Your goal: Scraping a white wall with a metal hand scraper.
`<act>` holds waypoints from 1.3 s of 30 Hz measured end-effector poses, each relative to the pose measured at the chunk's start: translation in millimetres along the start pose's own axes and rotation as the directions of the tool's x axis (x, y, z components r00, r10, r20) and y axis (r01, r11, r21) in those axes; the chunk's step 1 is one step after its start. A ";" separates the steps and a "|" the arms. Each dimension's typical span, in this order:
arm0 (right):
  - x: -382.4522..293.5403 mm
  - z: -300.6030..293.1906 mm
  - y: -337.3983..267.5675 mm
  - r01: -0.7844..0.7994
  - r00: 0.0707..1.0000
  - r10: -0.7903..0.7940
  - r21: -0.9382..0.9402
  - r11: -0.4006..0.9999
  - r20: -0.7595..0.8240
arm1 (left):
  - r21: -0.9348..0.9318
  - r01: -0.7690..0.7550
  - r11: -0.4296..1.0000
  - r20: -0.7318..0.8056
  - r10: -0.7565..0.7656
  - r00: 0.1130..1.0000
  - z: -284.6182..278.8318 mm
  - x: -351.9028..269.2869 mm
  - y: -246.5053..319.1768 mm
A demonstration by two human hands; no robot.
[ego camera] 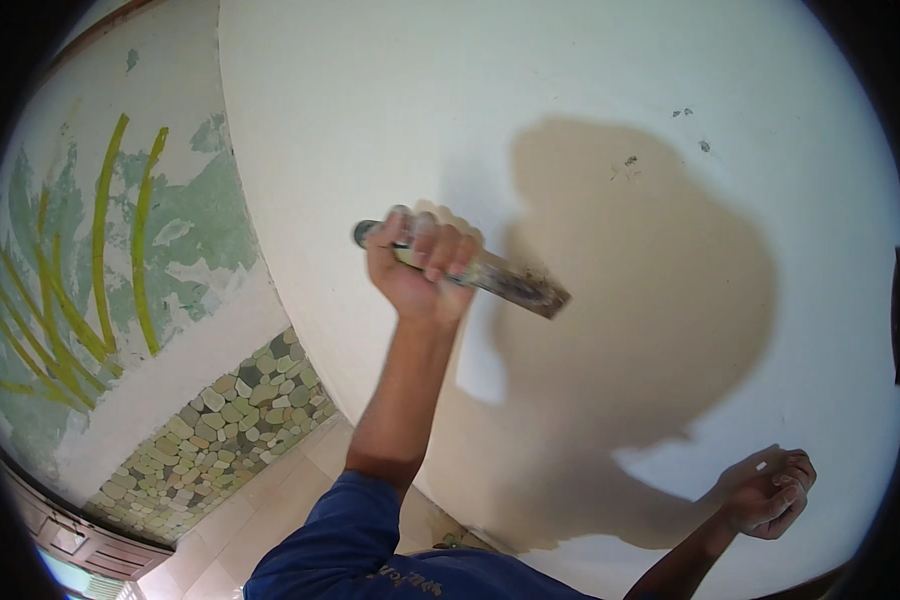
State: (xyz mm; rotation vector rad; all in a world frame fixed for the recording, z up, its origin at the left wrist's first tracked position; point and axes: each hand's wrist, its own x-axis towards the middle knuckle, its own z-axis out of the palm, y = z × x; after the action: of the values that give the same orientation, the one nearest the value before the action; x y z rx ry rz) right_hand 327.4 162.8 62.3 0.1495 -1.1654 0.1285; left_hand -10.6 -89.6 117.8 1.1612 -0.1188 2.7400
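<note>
My left hand (431, 259) is closed round the handle of a flat-bladed scraper (529, 289), raised before a pale painted wall (390, 112). A dark rounded handle end sticks out on the left of my fist. The worn, stained metal blade slants down to the right, slightly blurred; whether its tip touches the wall cannot be told. At the lower right, my right hand (772, 491) is curled into a loose fist close to the wall, with no object visible in it. Several small dark chipped marks (630, 161) dot the wall above the blade.
My shadow (637, 300) covers much of the wall. To the left, an adjoining wall (172, 195) bears patchy green paint and yellow-green strokes above a band of pebble stones (217, 427). Beige floor tiles (247, 517) and a brown panelled wooden piece (90, 536) show below.
</note>
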 end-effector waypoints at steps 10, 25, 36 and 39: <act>1.6 1.8 -5.3 -0.010 0.999 0.011 -0.019 1.000 0.050 | 0.013 -0.121 0.993 -0.011 0.121 0.993 6.4 8.2 17.2; 1.7 -0.1 -4.9 -0.030 0.999 0.031 -0.010 0.999 0.044 | -0.107 -0.131 0.986 -0.035 0.128 0.991 -7.5 18.8 44.0; 2.6 6.1 -7.3 -0.035 0.999 0.035 -0.024 0.999 0.001 | -0.139 -0.069 0.988 -0.038 0.064 0.997 -6.6 13.4 15.6; 1.7 10.0 -8.9 -0.035 0.999 0.035 -0.023 0.999 -0.005 | -0.176 -0.167 0.970 0.041 0.177 0.983 -12.1 21.4 46.8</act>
State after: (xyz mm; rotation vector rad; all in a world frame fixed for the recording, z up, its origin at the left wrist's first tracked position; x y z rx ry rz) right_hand 320.6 152.3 67.3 0.1087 -1.1645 0.1464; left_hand -42.3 -131.5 124.3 1.2333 -0.4760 2.7752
